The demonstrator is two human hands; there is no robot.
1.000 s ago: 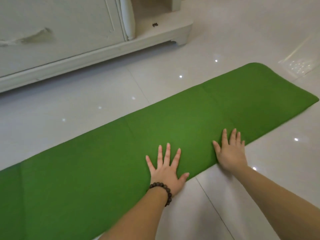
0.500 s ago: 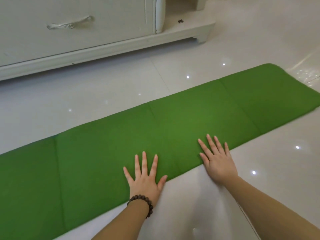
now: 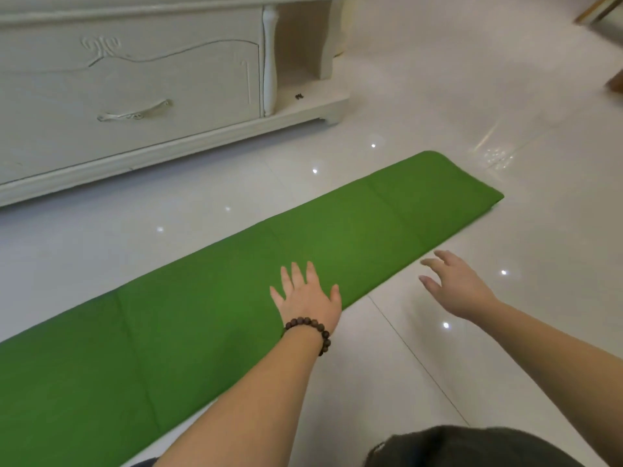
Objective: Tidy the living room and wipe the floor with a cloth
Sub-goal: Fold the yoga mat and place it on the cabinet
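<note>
Green cloth [image 3: 236,298], folded into a long strip, lies flat on the white tiled floor [image 3: 472,348] before the cabinet [image 3: 135,96]; its long axis runs from near left to far right, the rounded end pointing far right; our left hand [image 3: 308,298] presses it with straight fingers; our right hand [image 3: 455,284] hovers beside its near edge, fingers loose, holding nothing; we judge the wiping step in hand; next, both palms down to push.

No readable text, label, brand, number or sign showed anywhere in the view; the carved scroll on the cabinet drawer [image 3: 101,48] at eleven o'clock was ornament, not lettering.
</note>
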